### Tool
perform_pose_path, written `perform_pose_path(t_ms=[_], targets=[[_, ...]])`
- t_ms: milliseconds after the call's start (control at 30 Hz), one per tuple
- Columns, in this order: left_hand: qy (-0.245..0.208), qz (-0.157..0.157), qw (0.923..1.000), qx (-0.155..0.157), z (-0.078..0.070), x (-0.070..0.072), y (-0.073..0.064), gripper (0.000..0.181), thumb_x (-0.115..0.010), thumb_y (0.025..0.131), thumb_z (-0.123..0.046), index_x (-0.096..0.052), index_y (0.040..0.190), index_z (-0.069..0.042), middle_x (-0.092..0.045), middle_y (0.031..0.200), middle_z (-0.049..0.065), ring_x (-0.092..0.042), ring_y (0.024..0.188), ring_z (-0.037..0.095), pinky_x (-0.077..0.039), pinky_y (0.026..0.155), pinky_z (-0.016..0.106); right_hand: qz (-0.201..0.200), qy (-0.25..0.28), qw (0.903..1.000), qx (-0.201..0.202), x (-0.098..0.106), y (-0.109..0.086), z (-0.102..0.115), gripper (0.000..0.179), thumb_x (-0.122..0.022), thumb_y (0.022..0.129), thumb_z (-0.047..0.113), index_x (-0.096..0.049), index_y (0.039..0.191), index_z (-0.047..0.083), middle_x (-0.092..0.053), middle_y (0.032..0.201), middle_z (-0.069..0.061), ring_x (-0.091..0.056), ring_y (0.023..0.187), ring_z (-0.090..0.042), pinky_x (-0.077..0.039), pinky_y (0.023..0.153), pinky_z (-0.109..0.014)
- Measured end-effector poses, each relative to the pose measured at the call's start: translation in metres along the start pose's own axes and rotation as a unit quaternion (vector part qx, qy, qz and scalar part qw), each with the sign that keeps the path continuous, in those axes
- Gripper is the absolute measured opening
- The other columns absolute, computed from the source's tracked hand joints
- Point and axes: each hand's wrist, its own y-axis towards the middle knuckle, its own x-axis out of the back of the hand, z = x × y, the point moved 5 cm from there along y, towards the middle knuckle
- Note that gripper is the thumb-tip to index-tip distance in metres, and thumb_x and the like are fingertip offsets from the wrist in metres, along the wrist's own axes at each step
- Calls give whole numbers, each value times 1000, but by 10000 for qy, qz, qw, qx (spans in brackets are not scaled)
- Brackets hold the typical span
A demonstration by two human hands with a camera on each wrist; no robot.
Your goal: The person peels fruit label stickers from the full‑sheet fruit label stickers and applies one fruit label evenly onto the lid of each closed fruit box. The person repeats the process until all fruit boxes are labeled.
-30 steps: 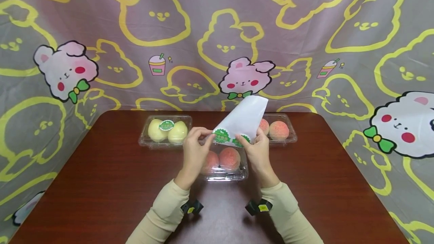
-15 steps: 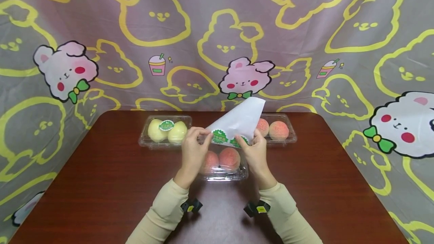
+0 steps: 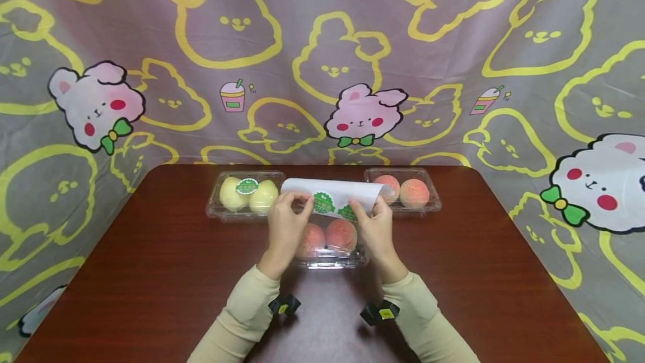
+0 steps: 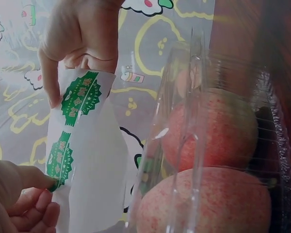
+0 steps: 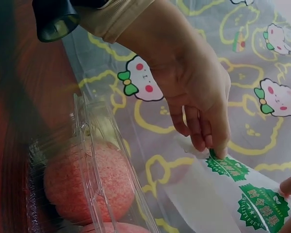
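Note:
My left hand (image 3: 287, 226) pinches the edge of a round green sticker (image 4: 61, 160), with thumb and forefinger at its rim. The sticker lies on a white backing sheet (image 4: 99, 165), beside a second green sticker (image 4: 80, 99). My right hand (image 3: 375, 234) grips the sheet's right end, its thumb on the front and its fingers behind. The sheet is held above a clear plastic clamshell box (image 3: 332, 265) with two peaches (image 3: 341, 234) inside; the lid is down. Whether the sticker's edge has lifted cannot be seen.
At the back left, a clear box holds pale yellow-green fruit (image 3: 264, 196) under a round green-and-white label (image 3: 247, 186). Another clear box with peaches (image 3: 415, 194) stands at the back right. A patterned cloth (image 3: 438, 43) rises behind the brown table (image 3: 151, 273).
The sheet's raised upper corner has dropped and curled back, so it now lies lower and wider. Both hands have shifted slightly left and keep their hold.

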Motion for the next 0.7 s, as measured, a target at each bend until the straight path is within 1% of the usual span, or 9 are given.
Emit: perform_pose_path(t_ms=[67, 133, 233, 300, 367, 500, 700], targets=[[47, -64, 9998, -174, -1, 0, -1, 6, -75, 78, -4, -71, 81, 0, -70, 77, 14, -68, 69, 24, -58, 64, 34, -85, 42, 9999, -41, 2, 2, -1, 24, -57, 89, -7, -54, 111, -16, -69, 87, 1, -69, 81, -3, -59, 73, -23], [151, -145, 9989, -426, -3, 0, -1, 7, -76, 77, -5, -71, 80, -1, -71, 77, 12, -67, 69, 22, -57, 64, 32, -157, 96, 9998, -84, 4, 4, -2, 22, -56, 90, -5, -54, 110, -16, -68, 84, 6, -69, 81, -4, -59, 72, -23], [336, -315, 9951, -872, -8, 1, -2, 8, -78, 75, -6, -72, 79, -3, -71, 76, 10, -66, 71, 21, -55, 66, 31, -218, 136, 9996, -138, 7, 7, -2, 23, -55, 91, -5, -54, 111, -16, -67, 81, 10, -67, 78, -1, -58, 71, -20], [404, -400, 9923, -1101, -10, 1, -3, 8, -79, 74, -6, -72, 79, -5, -72, 76, 8, -65, 71, 20, -53, 67, 31, -226, 144, 9995, -185, 9, 8, -2, 24, -54, 91, -4, -53, 112, -17, -66, 79, 13, -66, 75, 2, -57, 71, -17], [425, -451, 9902, -1248, -12, 1, -3, 8, -79, 74, -6, -72, 78, -5, -72, 75, 7, -65, 72, 20, -52, 67, 31, -213, 178, 9993, -247, 10, 10, -1, 25, -54, 92, -4, -52, 113, -17, -66, 77, 15, -66, 74, 3, -56, 71, -15], [463, -501, 9869, -1460, -13, 0, -5, 8, -78, 73, -5, -72, 78, -6, -72, 75, 6, -65, 73, 19, -52, 67, 30, -202, 249, 9987, -385, 11, 11, -1, 24, -52, 93, -3, -52, 114, -15, -65, 75, 17, -66, 72, 3, -56, 69, -16], [314, -495, 9811, -1842, -16, 0, -6, 10, -77, 72, -1, -72, 79, -6, -72, 76, 6, -65, 74, 20, -53, 67, 30, -248, 438, 9972, -545, 13, 13, -3, 19, -50, 94, -3, -53, 111, -11, -65, 74, 15, -65, 69, 1, -56, 66, -17]])
